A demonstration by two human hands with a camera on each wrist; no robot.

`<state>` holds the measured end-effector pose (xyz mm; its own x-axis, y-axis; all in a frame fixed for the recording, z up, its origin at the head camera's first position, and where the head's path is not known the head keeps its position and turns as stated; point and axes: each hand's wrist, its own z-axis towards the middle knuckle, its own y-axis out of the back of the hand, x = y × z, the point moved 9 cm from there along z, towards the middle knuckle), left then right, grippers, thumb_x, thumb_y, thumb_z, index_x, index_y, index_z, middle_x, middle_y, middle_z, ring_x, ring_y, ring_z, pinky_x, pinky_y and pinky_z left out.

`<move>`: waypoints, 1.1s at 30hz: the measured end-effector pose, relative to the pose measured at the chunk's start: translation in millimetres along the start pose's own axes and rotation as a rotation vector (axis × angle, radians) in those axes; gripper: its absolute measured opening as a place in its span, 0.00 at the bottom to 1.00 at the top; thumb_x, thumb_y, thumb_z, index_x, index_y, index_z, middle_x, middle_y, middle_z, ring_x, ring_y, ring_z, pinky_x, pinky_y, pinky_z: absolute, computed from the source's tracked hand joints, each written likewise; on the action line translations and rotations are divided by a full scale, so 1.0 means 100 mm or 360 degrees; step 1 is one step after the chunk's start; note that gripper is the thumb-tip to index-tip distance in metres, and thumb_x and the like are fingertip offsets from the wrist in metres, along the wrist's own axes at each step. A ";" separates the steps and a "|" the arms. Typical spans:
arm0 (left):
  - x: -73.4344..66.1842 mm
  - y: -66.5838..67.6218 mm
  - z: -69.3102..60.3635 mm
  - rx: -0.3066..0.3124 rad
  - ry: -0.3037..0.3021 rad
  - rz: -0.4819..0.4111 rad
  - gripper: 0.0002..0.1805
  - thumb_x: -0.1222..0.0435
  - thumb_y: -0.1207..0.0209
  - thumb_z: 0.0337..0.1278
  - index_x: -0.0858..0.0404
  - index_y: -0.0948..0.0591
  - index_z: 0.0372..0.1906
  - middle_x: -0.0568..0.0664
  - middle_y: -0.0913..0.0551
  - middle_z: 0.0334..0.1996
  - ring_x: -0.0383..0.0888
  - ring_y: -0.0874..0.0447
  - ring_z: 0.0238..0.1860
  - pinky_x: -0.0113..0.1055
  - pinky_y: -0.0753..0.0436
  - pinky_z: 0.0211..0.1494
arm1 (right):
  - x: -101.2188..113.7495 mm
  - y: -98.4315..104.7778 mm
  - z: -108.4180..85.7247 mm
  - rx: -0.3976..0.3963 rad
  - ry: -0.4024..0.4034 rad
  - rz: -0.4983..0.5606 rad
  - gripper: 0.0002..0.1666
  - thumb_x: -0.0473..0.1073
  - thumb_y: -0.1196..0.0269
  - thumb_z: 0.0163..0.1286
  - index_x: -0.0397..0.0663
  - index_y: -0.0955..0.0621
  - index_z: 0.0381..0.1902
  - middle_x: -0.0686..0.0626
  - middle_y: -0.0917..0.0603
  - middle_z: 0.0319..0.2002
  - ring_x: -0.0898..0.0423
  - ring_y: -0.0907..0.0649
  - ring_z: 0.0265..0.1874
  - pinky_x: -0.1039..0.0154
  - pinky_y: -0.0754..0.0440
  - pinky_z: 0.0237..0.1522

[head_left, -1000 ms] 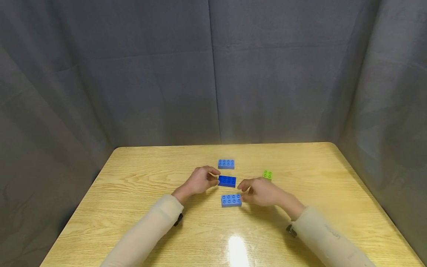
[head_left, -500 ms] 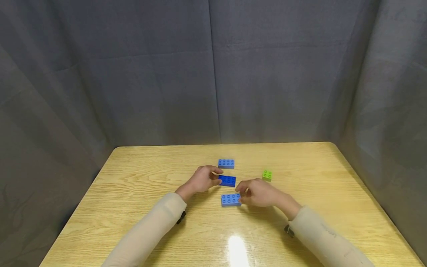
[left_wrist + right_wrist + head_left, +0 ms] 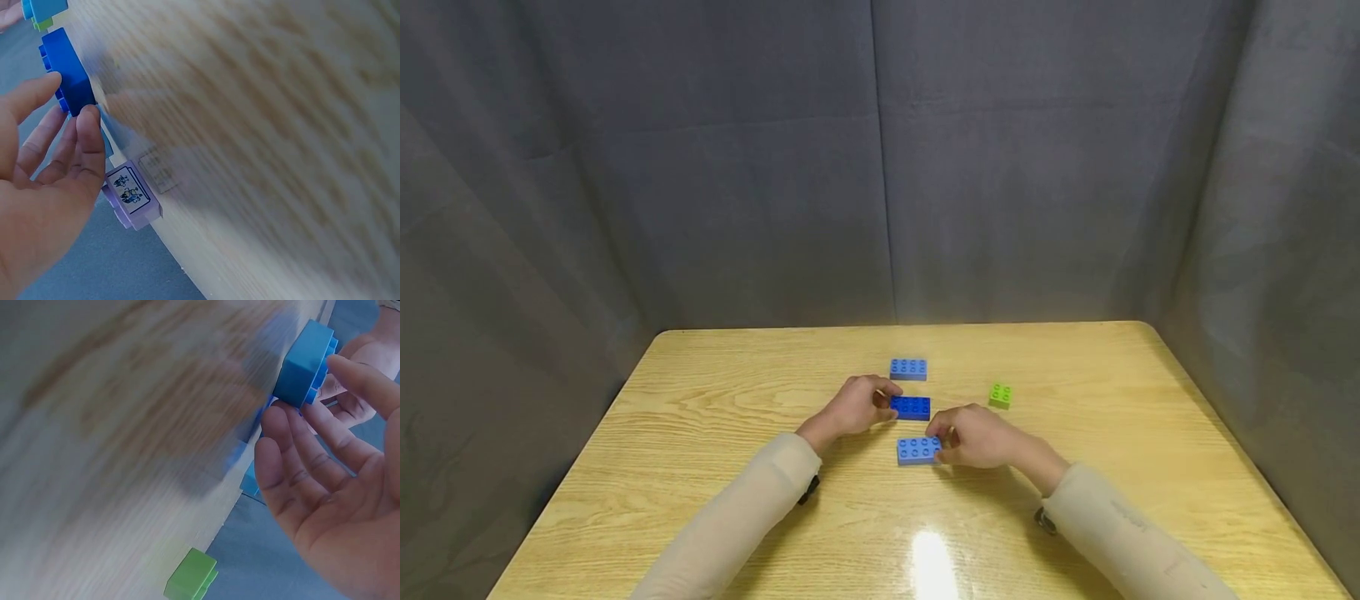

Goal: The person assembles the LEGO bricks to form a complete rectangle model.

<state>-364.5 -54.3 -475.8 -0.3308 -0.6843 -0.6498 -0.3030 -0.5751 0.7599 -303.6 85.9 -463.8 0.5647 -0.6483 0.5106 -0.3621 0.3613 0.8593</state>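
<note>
My left hand (image 3: 857,406) is at the left end of a dark blue toy building brick (image 3: 912,407) lying studs up on the table. In the left wrist view, its thumb and fingertips pinch that dark blue brick (image 3: 70,74). Nearer the front lies a light blue brick (image 3: 917,451); my right hand (image 3: 977,436) holds its right end. Seen from the right wrist, the thumb is at the studs of the light blue brick (image 3: 305,364) and the fingertips are at its lower end. Both bricks appear to rest on the wood.
Another light blue brick (image 3: 908,369) lies behind the dark blue one. A small green brick (image 3: 1000,396) sits beyond the right hand. A purple brick with a printed picture (image 3: 132,195) shows only in the left wrist view. Grey curtains (image 3: 760,167) surround the wooden table (image 3: 700,400).
My right hand has shifted slightly left onto the end of the front light blue brick. The left hand has edged right and closed in on the dark blue brick. The bricks have barely moved.
</note>
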 end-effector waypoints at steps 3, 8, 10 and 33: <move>0.00 -0.01 0.00 -0.0006 -0.0014 0.0019 0.17 0.68 0.32 0.59 0.61 0.15 0.54 0.52 0.14 0.48 0.46 0.15 0.46 0.38 0.16 0.50 | 0.00 -0.02 0.01 0.0005 -0.0015 -0.0024 0.18 0.43 0.27 0.60 0.47 0.16 0.49 0.54 0.14 0.34 0.66 0.24 0.27 0.68 0.22 0.36; 0.00 -0.01 0.00 -0.0011 -0.0022 0.0025 0.16 0.69 0.32 0.58 0.61 0.15 0.52 0.53 0.14 0.49 0.45 0.15 0.45 0.37 0.15 0.48 | -0.02 -0.03 0.01 0.0004 -0.0034 -0.0063 0.18 0.42 0.26 0.60 0.48 0.15 0.48 0.55 0.16 0.32 0.65 0.25 0.27 0.68 0.24 0.35; 0.01 -0.01 -0.01 -0.0009 -0.0011 0.0012 0.16 0.70 0.32 0.58 0.61 0.15 0.52 0.53 0.14 0.50 0.44 0.15 0.45 0.35 0.15 0.47 | -0.02 -0.03 0.01 0.0003 -0.0036 -0.0063 0.18 0.42 0.26 0.59 0.48 0.15 0.47 0.55 0.16 0.32 0.63 0.23 0.28 0.67 0.24 0.34; 0.10 0.05 -0.19 0.0047 0.0063 -0.0068 0.16 0.71 0.32 0.58 0.62 0.15 0.52 0.54 0.15 0.50 0.39 0.17 0.39 0.31 0.18 0.40 | -0.27 0.09 -0.09 -0.0041 -0.0149 -0.0065 0.21 0.41 0.27 0.59 0.45 0.16 0.50 0.53 0.13 0.39 0.63 0.19 0.34 0.65 0.18 0.41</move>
<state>-352.7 -72.2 -477.6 -0.2818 -0.6766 -0.6803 -0.3426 -0.5913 0.7300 -315.8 113.0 -469.4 0.5065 -0.7223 0.4708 -0.3202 0.3494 0.8805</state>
